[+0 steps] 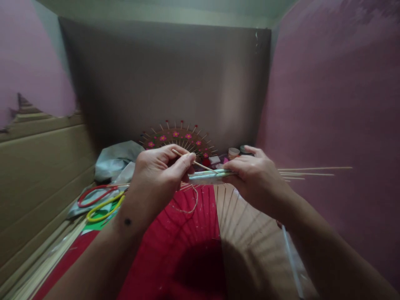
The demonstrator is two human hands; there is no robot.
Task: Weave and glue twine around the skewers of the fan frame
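Observation:
My left hand is closed in a pinch on a thin bamboo stick that slants down to the right. My right hand is closed round a pale green folded paper strip with several long bamboo sticks poking out to the right. The stick's tip meets the strip between my hands. Below them lies a round fan-like piece, red paper on the left half and bare brown ribs on the right. A loop of thin thread hangs under my left hand.
A brown half-round fan with pink flowers leans against the cardboard back wall. Red-handled and yellow-handled scissors lie at the left beside grey cloth. Small jars stand at the back. Pink walls close in on both sides.

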